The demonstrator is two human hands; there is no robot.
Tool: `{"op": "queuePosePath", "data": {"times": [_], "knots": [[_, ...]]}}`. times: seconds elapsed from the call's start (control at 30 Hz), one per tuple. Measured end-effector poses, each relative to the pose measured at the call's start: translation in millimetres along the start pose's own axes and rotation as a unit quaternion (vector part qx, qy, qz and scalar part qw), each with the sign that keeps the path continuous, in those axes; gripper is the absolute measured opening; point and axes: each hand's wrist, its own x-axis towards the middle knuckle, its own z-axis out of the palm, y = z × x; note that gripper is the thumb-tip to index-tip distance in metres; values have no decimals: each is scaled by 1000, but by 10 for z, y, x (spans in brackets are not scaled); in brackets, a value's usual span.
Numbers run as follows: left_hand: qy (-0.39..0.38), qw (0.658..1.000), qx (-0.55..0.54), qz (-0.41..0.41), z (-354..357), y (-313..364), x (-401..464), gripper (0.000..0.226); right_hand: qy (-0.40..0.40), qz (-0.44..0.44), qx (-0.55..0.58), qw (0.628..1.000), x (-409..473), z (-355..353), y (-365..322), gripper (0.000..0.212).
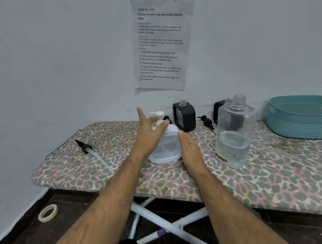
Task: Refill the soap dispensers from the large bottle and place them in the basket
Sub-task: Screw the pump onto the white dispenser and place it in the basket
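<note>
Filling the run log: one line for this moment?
hands: left and right open beside white dispenser | pump: on | big bottle: uncapped | basket: no dispensers visible

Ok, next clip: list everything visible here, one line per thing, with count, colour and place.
White dispenser: 1, white, pump fitted, board centre, between the hands.
Black dispensers: 2, black, uncapped, by the wall; the second partly hidden.
Large bottle: 1, clear, uncapped, partly full, right of centre.
Loose pumps: 2 clear to see, black; one at board's left, one between the black dispensers.
Basket: 1, teal, far right.
Ironing board: 1, leopard-print cover.
Instruction sheet: 1, white, on the wall.
Tape roll: 1, pale, on the floor.
Left hand: open, beside the white dispenser.
Right hand: open, at its other side.
</note>
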Motion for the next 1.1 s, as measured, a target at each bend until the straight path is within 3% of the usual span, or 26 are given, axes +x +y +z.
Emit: {"op": "queuePosePath", "data": {"times": [0.13, 0.33, 0.7, 0.8, 0.97, 1.1], "knots": [[106, 993, 46, 39, 34, 15, 23, 126, 0, -1, -1, 1000, 1, -2, 23, 36], [128, 990, 47, 35, 19, -16, 21, 122, 1, -2, -5, 1000, 26, 5, 40, 36], [55, 997, 47, 34, -138, -89, 66, 74, -4, -6, -2, 1000, 39, 1, 65, 36], [66, 996, 58, 26, -112, -83, 38, 68, -5, -7, -3, 1000, 39, 3, 75, 36], [123, 978, 167, 35, 7, -47, -21, 48, -8, -5, 5, 1000, 31, 3, 71, 33], [148, 969, 198, 24, 28, -6, -16, 49, -12, -6, 10, 1000, 22, -13, 56, 31]]}}
